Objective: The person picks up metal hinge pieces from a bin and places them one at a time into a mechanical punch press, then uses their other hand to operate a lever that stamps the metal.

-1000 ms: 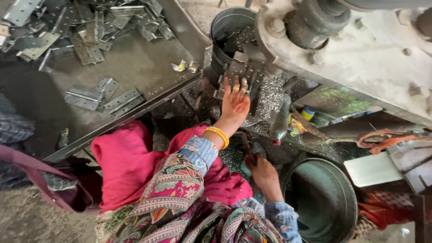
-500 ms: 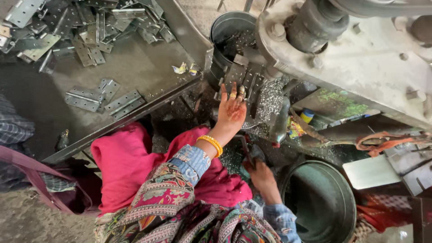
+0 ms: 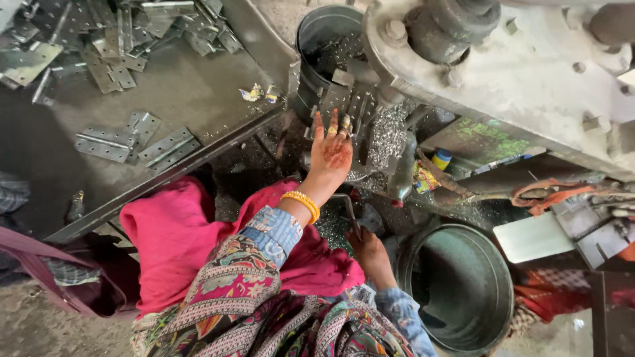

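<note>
My left hand (image 3: 331, 151), with a yellow bangle at the wrist, is stretched out with fingers spread. Its fingertips lie against grey metal hinge plates (image 3: 344, 106) stacked on the machine's feed slide. Lower down, my right hand (image 3: 370, 254) is closed around a thin bent metal lever (image 3: 348, 210) that rises toward the machine. A pink cloth (image 3: 172, 238) covers my lap under both arms.
A dark tray (image 3: 198, 106) at upper left holds several loose hinges (image 3: 106, 142). A bucket of metal parts (image 3: 317, 39) stands behind the slide. A large empty metal bucket (image 3: 463, 291) sits at lower right. The heavy press body (image 3: 529, 73) overhangs the top right, with metal shavings (image 3: 387, 132) below.
My left hand has slid slightly left and its fingers have straightened over the hinge plates. The right hand keeps its grip on the lever.
</note>
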